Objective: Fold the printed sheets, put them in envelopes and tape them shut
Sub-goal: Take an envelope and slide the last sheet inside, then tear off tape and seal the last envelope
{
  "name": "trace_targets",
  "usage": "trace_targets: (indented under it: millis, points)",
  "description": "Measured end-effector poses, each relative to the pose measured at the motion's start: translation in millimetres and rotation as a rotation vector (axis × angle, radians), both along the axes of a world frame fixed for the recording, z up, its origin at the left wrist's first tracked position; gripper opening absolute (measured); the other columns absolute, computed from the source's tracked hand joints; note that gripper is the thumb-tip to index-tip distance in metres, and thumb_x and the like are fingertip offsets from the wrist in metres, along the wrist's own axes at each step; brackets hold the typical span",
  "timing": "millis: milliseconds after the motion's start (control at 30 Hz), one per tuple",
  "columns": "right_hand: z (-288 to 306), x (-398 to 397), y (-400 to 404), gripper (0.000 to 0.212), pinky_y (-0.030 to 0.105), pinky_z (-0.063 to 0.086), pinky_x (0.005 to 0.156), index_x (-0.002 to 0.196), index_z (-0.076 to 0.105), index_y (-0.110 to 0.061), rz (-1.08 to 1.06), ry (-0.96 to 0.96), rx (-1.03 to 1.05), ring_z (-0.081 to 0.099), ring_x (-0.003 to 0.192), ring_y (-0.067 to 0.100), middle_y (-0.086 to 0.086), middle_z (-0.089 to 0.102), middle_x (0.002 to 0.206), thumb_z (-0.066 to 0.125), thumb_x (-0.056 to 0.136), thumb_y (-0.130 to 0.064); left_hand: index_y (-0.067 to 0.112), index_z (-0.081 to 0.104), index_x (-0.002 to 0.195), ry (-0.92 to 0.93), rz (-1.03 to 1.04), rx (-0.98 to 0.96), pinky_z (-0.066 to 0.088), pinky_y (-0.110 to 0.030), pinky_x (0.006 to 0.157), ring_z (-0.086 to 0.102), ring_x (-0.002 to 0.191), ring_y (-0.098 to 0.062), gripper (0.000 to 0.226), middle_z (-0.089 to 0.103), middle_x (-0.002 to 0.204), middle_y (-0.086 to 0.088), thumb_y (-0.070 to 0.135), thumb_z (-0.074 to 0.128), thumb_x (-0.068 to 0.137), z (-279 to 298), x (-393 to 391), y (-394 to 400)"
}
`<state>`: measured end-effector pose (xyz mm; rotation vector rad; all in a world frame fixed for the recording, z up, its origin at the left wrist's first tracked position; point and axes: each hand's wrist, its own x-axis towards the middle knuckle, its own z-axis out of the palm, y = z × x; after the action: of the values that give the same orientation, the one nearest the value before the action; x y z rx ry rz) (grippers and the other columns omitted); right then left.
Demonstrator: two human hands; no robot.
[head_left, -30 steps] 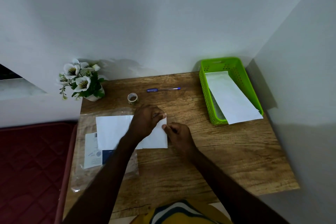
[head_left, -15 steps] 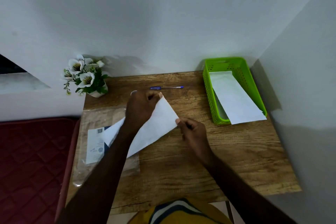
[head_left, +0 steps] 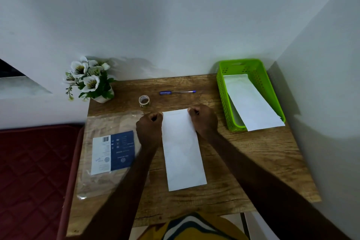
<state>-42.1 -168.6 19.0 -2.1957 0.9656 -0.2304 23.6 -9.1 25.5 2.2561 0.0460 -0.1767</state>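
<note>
Presently, one white envelope [head_left: 183, 150] lies flat on the wooden table [head_left: 253, 161], long axis running away from the person, roughly at the middle of the tabletop; its near end points toward the person, its far end sits between the two hands; the left hand [head_left: 150, 126] has its fingers curled and pinches the far left corner of the envelope; the right hand [head_left: 203, 119] is likewise curled and pinches the far right corner; both grips are closed tight on the paper edge, with no gap showing between fingers and sheet; whether a folded sheet is inside the envelope cannot be told

Left of the envelope, under the left forearm, lies a clear plastic packet [head_left: 109, 152] with a blue and white label, flat on the table and reaching its left edge; a small roll of tape [head_left: 144, 100] stands beyond the left hand, apart from it; a blue pen [head_left: 177, 92] lies further back, parallel to the far edge; a potted plant with white flowers [head_left: 89, 80] occupies the far left corner

At the far right corner stands a green basket [head_left: 259, 72]; a white paper [head_left: 251, 103] rests in it, tilted, its near end overhanging the basket's front rim
</note>
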Motion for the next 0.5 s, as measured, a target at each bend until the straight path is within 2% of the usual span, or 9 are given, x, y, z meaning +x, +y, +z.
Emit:
trace_targets:
  millis: [100, 233, 300, 400, 500]
  points:
    - [-10.8, 1.0, 2.6, 0.022, 0.034, 0.054, 0.08, 0.103, 0.078, -0.018, 0.029, 0.024, -0.132, 0.068, 0.101, 0.023, 0.002, 0.075, 0.105, 0.063, 0.098, -0.033, 0.01, 0.079, 0.095, -0.061, -0.038, 0.135, 0.04, -0.022, 0.066, 0.06, 0.071, -0.01, 0.023, 0.077, 0.087, -0.007, 0.029, 0.066, 0.098, -9.5, 1.3, -1.7]
    - [-18.2, -1.4, 10.4, 0.007, 0.037, 0.053, 0.073, 0.088, 0.075, -0.01, 0.018, -0.092, -0.243, 0.069, 0.091, 0.031, 0.009, 0.073, 0.095, 0.074, 0.09, -0.017, 0.012, 0.076, 0.097, -0.081, -0.065, 0.225, 0.043, -0.025, 0.072, 0.066, 0.078, -0.015, 0.02, 0.076, 0.091, -0.005, 0.03, 0.067, 0.097, -16.0, 4.7, -3.7]
    - [-20.7, -3.7, 10.8, 0.009, 0.035, 0.053, 0.075, 0.097, 0.076, -0.012, 0.043, -0.08, -0.275, 0.068, 0.098, 0.028, 0.007, 0.072, 0.104, 0.072, 0.091, -0.016, 0.014, 0.076, 0.094, -0.085, -0.064, 0.222, 0.044, -0.025, 0.07, 0.069, 0.079, -0.016, 0.017, 0.075, 0.089, -0.002, 0.03, 0.071, 0.094, -16.2, 6.0, -3.2]
    - [-23.5, -7.1, 8.0, 0.023, 0.035, 0.056, 0.079, 0.117, 0.075, -0.015, 0.128, -0.077, -0.306, 0.065, 0.106, 0.023, 0.004, 0.069, 0.115, 0.066, 0.095, -0.017, 0.017, 0.072, 0.093, -0.082, -0.039, 0.214, 0.049, -0.028, 0.069, 0.068, 0.079, -0.016, 0.016, 0.074, 0.088, -0.001, 0.032, 0.076, 0.09, -14.5, 8.9, -2.2]
    - [-23.8, -9.1, 7.3, 0.02, 0.033, 0.055, 0.078, 0.111, 0.078, -0.015, 0.193, -0.081, -0.312, 0.064, 0.104, 0.022, 0.005, 0.068, 0.111, 0.066, 0.096, -0.017, 0.013, 0.068, 0.102, -0.144, -0.031, 0.22, 0.057, -0.039, 0.078, 0.069, 0.087, -0.023, 0.017, 0.072, 0.096, -0.006, 0.027, 0.07, 0.093, -10.4, 12.1, 0.3]
